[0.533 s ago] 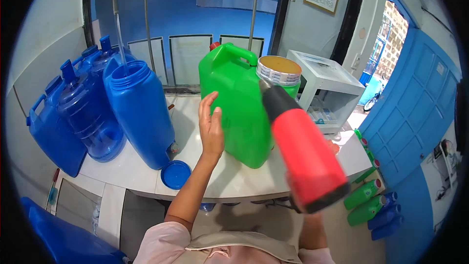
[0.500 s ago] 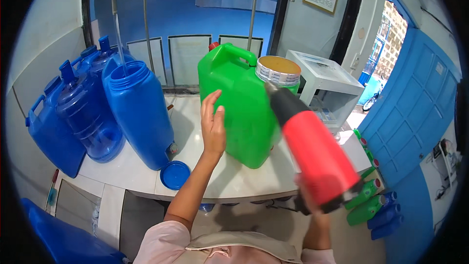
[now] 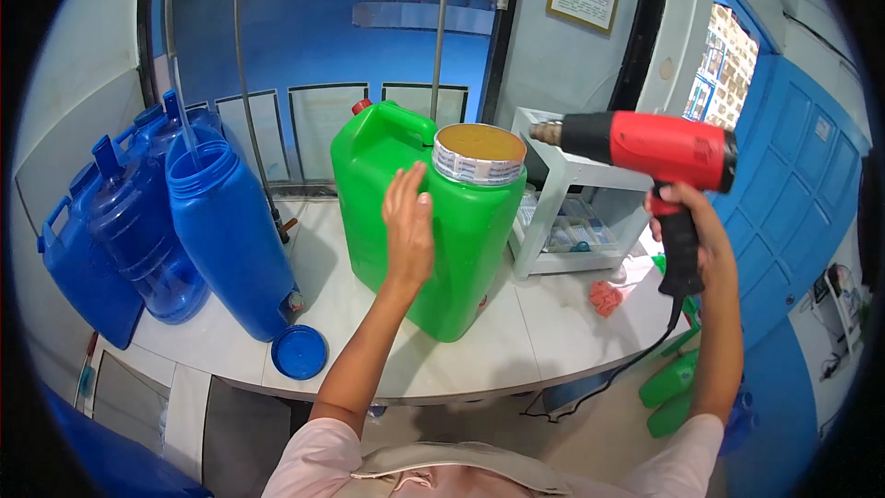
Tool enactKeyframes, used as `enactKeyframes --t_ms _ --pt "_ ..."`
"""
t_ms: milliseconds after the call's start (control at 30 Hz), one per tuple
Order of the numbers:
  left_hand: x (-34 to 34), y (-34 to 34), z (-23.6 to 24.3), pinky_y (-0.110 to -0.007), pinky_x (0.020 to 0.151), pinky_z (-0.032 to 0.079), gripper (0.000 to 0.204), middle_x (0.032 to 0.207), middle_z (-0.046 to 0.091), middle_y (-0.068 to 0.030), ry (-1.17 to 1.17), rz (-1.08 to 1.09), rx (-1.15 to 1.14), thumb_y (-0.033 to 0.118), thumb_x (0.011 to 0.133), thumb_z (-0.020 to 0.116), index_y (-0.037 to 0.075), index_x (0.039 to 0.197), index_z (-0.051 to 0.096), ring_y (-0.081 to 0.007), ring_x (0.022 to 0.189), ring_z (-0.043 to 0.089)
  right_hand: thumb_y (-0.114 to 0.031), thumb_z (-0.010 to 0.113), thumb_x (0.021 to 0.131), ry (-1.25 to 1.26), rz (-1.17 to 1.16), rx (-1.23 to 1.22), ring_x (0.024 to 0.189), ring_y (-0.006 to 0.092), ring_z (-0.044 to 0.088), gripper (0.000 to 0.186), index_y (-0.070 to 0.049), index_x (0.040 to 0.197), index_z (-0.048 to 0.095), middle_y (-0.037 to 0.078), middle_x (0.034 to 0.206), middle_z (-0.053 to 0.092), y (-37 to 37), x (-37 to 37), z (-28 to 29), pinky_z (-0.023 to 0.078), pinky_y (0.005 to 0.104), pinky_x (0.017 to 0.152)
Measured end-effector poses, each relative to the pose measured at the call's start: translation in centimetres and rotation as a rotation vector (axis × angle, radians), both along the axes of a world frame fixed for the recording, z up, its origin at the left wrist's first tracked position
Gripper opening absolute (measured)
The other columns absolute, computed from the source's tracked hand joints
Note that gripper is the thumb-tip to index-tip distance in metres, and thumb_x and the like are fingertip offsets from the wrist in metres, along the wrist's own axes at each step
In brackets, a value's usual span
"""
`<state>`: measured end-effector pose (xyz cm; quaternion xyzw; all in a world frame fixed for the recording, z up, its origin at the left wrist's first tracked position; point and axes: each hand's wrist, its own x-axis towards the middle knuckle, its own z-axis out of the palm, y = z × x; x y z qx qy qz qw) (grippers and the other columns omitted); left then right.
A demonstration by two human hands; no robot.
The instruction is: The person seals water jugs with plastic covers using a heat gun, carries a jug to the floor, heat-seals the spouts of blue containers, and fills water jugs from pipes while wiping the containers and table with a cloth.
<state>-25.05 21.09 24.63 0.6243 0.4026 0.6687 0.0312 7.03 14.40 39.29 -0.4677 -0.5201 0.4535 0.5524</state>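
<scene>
The green plastic container, tall and flat-sided with a moulded handle, stands upright on the white tiled counter, directly before the person. Its wide mouth bears a round amber-topped cap, with a white printed film band around the side.

The right hand holds a red-and-black pistol-shaped heat gun, fingers wrapped around the grip. The metal nozzle points left toward the cap, near it but not touching. A black cord hangs from the grip.

The left hand is raised at the container's near face, fingers extended and gripping nothing visible; contact with the container cannot be confirmed.

In this inspector's judgement, the step in hand is heating the film band around the cap. Whether the heat gun is running cannot be told. The next move calls for even heat around the band, the container turned for its far side, and left fingers clear of the nozzle.
</scene>
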Motion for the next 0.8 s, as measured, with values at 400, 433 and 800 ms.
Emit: enactKeyframes --t_ms 400,433,800 --pt "-7.0 -2.9 -1.6 -0.036 0.101 0.025 0.042 0.126 0.043 -0.0159 -0.312 0.073 0.001 0.027 0.093 0.032 0.000 0.123 0.045 -0.0271 0.122 0.034 -0.015 0.064 0.071 -0.344 0.141 0.018 0.045 0.0127 0.055 0.023 0.002 0.084 0.055 0.009 0.069 0.058 1.0 -9.5 6.6 0.046 0.0232 0.038" --pt "-7.6 -3.1 -1.6 -0.036 0.101 0.026 0.042 0.125 0.044 -0.0160 -0.326 0.078 -0.002 0.027 0.093 0.032 0.000 0.123 0.045 -0.0269 0.121 0.036 -0.015 0.064 0.071 -0.343 0.144 0.013 0.045 0.0127 0.055 0.023 0.002 0.084 0.055 0.009 0.069 0.058 0.2 -10.6 6.6 0.046 0.0232 0.038" --pt "-16.8 9.4 -11.0 -0.033 0.102 0.026 0.048 0.123 0.048 -0.0167 -0.571 0.075 -0.210 0.034 0.094 0.031 -0.003 0.121 0.044 -0.0269 0.119 0.041 -0.013 0.072 0.072 -0.560 -0.069 0.122 0.063 0.0113 0.058 0.025 -0.001 0.090 0.061 0.004 0.073 0.061 -11.4 -11.5 -1.9 0.049 0.0261 0.057"
